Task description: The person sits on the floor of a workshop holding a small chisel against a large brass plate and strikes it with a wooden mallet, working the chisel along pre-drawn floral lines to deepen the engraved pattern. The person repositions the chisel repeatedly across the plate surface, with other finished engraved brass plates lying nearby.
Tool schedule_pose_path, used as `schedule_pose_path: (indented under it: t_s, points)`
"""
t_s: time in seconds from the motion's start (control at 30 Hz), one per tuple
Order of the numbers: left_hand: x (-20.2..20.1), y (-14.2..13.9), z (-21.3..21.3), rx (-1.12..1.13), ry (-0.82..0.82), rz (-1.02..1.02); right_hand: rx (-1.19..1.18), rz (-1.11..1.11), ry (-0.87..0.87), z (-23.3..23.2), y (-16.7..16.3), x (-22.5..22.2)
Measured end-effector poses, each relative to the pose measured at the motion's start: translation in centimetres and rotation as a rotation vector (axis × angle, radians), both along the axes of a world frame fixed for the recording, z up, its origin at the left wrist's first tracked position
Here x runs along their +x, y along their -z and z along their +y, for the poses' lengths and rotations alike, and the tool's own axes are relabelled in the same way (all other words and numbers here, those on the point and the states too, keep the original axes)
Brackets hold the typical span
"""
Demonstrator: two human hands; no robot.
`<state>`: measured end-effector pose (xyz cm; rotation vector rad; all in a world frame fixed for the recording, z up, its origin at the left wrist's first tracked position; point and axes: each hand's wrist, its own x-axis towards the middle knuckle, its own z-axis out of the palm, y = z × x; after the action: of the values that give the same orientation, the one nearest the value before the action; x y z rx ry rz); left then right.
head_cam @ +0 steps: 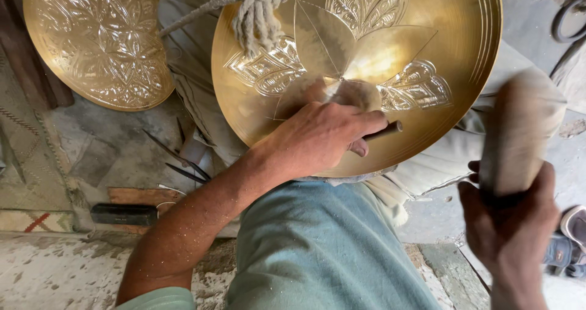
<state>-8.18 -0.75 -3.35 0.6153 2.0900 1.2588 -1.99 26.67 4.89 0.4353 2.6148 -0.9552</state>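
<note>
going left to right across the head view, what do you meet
black bar on the floor → finished engraved brass plate → dark pointed tools → left hand holding a punch on the brass plate in the lap → right hand gripping a wooden mallet → shoe

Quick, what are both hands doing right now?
Left hand: closed around a thin metal punch, tip against the brass plate.
Right hand: closed around a blurred wooden mallet, raised beside the plate.
</note>
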Motion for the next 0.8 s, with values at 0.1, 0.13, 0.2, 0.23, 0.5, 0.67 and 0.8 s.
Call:
schedule_pose_path:
  t_s: [0.1, 0.13, 0.2, 0.23, 0.5, 0.67, 0.8]
  points:
    - [-0.6, -0.6, 1.1, 0.001, 0.018, -0.022, 0.578, -0.21, -0.477, 1.4, 0.0, 0.5]
    - [-0.7, -0.9, 1.2, -0.005, 0.017, -0.008, 0.5, -0.167, -0.363, 1.7, -0.1, 0.8]
    - [-0.9, -1.3, 1.1, -0.019, 0.016, 0.019, 0.341, -0.086, -0.136, 1.8, -0.3, 1.0]
    - [-0.9, -1.5, 1.0, -0.021, 0.017, 0.005, 0.357, -0.147, -0.119, 1.7, -0.4, 1.0]
    - [-0.8, -2.8, 0.4, 0.008, -0.063, 0.014, -0.021, 0.115, 0.048, 0.5, -1.8, 1.0]
    - [0.4, -3.1, -0.8, -0.051, -0.071, -0.059, 0.333, -0.017, -0.355, 0.7, -1.5, 1.4]
    - [0.9, -3.5, -0.9, -0.05, -0.138, -0.011, 0.711, -0.359, -0.554, 0.9, -2.2, -0.1]
